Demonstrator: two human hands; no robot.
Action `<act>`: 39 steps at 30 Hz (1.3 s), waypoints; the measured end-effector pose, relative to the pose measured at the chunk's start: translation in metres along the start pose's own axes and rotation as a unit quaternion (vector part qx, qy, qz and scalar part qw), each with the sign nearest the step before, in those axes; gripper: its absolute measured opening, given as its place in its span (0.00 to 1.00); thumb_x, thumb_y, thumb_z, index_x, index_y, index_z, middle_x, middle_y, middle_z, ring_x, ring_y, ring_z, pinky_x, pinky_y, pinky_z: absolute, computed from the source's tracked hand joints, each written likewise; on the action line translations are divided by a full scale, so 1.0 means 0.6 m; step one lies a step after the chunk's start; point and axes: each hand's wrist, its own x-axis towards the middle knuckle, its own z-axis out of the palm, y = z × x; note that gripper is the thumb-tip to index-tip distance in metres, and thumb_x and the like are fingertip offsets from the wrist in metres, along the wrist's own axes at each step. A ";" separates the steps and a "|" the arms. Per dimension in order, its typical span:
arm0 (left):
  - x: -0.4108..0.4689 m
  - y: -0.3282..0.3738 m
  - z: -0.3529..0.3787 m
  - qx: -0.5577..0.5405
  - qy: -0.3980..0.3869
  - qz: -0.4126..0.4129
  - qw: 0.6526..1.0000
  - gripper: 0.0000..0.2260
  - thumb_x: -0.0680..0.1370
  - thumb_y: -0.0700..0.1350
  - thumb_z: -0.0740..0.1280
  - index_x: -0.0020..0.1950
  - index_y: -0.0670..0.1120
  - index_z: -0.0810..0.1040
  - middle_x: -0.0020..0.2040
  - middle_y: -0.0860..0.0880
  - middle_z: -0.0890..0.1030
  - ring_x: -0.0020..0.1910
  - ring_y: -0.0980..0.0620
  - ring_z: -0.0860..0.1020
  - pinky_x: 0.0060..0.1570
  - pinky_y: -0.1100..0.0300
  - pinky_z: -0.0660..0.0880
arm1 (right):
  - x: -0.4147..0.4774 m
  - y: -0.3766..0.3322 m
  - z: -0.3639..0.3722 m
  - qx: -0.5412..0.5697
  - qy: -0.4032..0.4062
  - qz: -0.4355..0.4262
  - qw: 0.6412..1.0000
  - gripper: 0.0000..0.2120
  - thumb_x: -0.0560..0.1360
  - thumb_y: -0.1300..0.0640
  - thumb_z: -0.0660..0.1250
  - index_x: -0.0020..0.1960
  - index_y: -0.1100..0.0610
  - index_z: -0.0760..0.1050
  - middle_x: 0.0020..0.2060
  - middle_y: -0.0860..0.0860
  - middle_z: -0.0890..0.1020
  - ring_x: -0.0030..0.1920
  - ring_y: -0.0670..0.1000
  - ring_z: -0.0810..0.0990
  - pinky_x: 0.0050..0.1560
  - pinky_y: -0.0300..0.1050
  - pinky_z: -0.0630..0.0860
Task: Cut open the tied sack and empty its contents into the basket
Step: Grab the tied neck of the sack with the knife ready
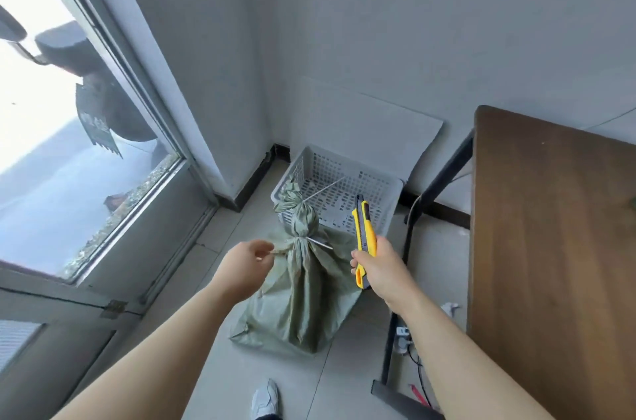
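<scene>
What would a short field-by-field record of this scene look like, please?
sack: green woven, standing on the floor, neck tied shut
upper tie: white, near the sack's top
lower tie: white, round the neck
basket: white, slotted, just behind the sack
left hand: pinches the lower tie's tail
right hand: grips the knife
knife: yellow, tip up, not touching the sack
table: brown, at right

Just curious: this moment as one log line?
sack tied | left hand pinches tie | right hand holds knife | basket behind sack
</scene>
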 end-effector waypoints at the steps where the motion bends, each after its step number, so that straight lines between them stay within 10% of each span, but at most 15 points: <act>1: 0.018 -0.015 -0.004 -0.001 -0.003 -0.004 1.000 0.14 0.78 0.44 0.63 0.62 0.45 0.79 0.59 0.47 0.82 0.57 0.50 0.80 0.58 0.61 0.71 | 0.017 0.003 0.019 -0.004 0.003 0.004 1.000 0.10 0.78 0.59 0.59 0.59 0.57 0.67 0.41 0.55 0.79 0.41 0.52 0.78 0.41 0.47 0.78; 7: 0.139 -0.090 0.013 -0.008 -0.033 -0.020 0.999 0.15 0.77 0.43 0.63 0.63 0.44 0.79 0.60 0.47 0.82 0.58 0.50 0.79 0.60 0.60 0.71 | 0.127 0.036 0.100 -0.013 0.038 0.014 0.999 0.08 0.78 0.58 0.60 0.56 0.58 0.70 0.41 0.55 0.80 0.43 0.54 0.80 0.51 0.54 0.79; 14: 0.268 -0.152 0.129 -0.051 -0.078 -0.053 0.994 0.22 0.76 0.45 0.67 0.69 0.43 0.73 0.63 0.45 0.80 0.60 0.48 0.78 0.57 0.63 0.69 | 0.241 0.099 0.130 0.008 0.085 0.004 0.996 0.08 0.79 0.57 0.58 0.50 0.62 0.71 0.36 0.54 0.78 0.33 0.50 0.75 0.33 0.41 0.75; 23: 0.386 -0.210 0.318 -0.025 -0.089 -0.076 0.993 0.51 0.67 0.63 0.72 0.79 0.49 0.46 0.79 0.44 0.50 0.77 0.43 0.55 0.75 0.47 0.57 | 0.367 0.190 0.115 -0.005 0.127 0.002 0.992 0.15 0.75 0.47 0.65 0.38 0.58 0.76 0.27 0.52 0.78 0.26 0.50 0.75 0.29 0.45 0.77; 29: 0.430 -0.223 0.385 0.077 -0.064 -0.034 0.994 0.31 0.75 0.62 0.65 0.73 0.48 0.66 0.78 0.44 0.56 0.78 0.42 0.52 0.76 0.47 0.51 | 0.407 0.217 0.099 -0.010 0.121 0.012 0.993 0.20 0.72 0.43 0.68 0.31 0.57 0.74 0.23 0.51 0.77 0.23 0.51 0.74 0.27 0.43 0.73; 34: 0.426 -0.191 0.389 -0.175 -0.047 -0.038 0.983 0.05 0.77 0.46 0.67 0.53 0.50 0.79 0.49 0.48 0.83 0.54 0.45 0.80 0.60 0.52 0.73 | 0.419 0.216 0.077 -0.005 0.114 0.006 0.993 0.22 0.74 0.41 0.64 0.34 0.60 0.75 0.26 0.55 0.78 0.25 0.52 0.74 0.27 0.44 0.74; 39: 0.413 -0.167 0.372 -0.168 0.015 -0.061 0.984 0.13 0.77 0.43 0.65 0.60 0.43 0.71 0.48 0.47 0.79 0.48 0.47 0.76 0.47 0.58 0.70 | 0.419 0.202 0.050 0.059 0.134 -0.010 0.989 0.20 0.80 0.48 0.53 0.47 0.62 0.77 0.30 0.57 0.78 0.28 0.54 0.74 0.30 0.47 0.73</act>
